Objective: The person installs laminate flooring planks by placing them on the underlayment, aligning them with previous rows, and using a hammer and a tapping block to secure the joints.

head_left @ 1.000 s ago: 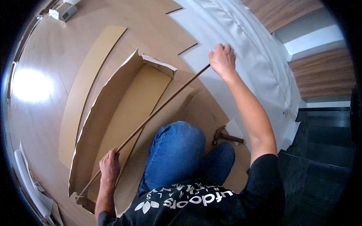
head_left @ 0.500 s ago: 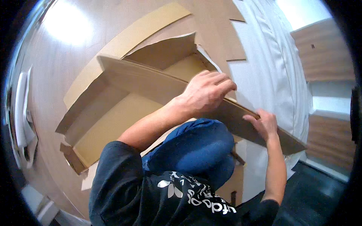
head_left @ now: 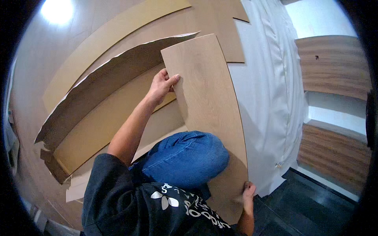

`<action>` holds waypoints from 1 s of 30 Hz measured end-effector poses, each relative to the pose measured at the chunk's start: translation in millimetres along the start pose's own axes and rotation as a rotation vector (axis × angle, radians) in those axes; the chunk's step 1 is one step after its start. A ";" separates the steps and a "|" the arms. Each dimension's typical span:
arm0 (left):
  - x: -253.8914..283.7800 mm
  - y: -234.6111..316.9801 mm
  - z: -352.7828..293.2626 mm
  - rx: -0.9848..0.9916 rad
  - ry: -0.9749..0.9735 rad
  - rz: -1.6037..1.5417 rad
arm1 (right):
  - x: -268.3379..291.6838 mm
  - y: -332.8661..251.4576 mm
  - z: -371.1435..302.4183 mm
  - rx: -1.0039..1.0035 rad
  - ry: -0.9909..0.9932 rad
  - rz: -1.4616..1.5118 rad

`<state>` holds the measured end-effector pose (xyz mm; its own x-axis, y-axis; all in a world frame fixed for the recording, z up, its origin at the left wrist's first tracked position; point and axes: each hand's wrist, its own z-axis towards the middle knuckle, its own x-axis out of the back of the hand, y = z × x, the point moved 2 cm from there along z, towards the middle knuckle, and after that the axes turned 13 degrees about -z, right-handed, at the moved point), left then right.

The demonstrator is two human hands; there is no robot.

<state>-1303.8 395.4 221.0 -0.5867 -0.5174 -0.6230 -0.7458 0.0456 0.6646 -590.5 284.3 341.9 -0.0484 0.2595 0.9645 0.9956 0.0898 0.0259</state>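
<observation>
A wood-grain floor plank lies tilted across in front of me with its broad face up, running from the far middle down past my bent knee. My left hand grips its left edge near the far end, thumb on top and fingers underneath. Lower down, my right hand holds the opposite edge close to the near end, its fingers partly hidden. To the left sits a long torn-open cardboard box, with a tan strip lying inside. The plank covers the box's right end.
White underlay sheeting stretches over the floor to the right, wrinkled along its far side. Laid wood-look boards end in a stepped edge beside it. Beyond stand wood-grain panels. Dark tiles show at lower right. A long tan strip lies behind the box.
The plank has turned from standing on edge to face up, and swung to point away from me. My left hand moved left to its side edge; my right hand moved down toward me.
</observation>
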 end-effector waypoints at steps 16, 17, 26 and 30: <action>-127.5 26.4 -37.7 -0.017 -0.292 0.304 | -37.7 -8.8 -130.1 -0.282 0.093 0.230; -133.1 32.9 -46.8 -0.043 -0.297 0.272 | -34.5 -23.5 -132.2 -0.278 0.096 0.260; -264.8 16.6 -106.2 -0.069 -0.445 0.453 | -35.1 31.6 -214.2 -0.412 0.185 0.500; -337.1 2.0 -134.5 -0.132 -0.537 0.506 | -76.9 75.7 -251.3 -0.462 0.303 0.391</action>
<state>-1065.1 455.0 487.8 -0.9464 0.0289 -0.3218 -0.3203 0.0473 0.9461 -491.4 29.5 335.8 0.2802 -0.0977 0.9549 0.8704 -0.3937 -0.2957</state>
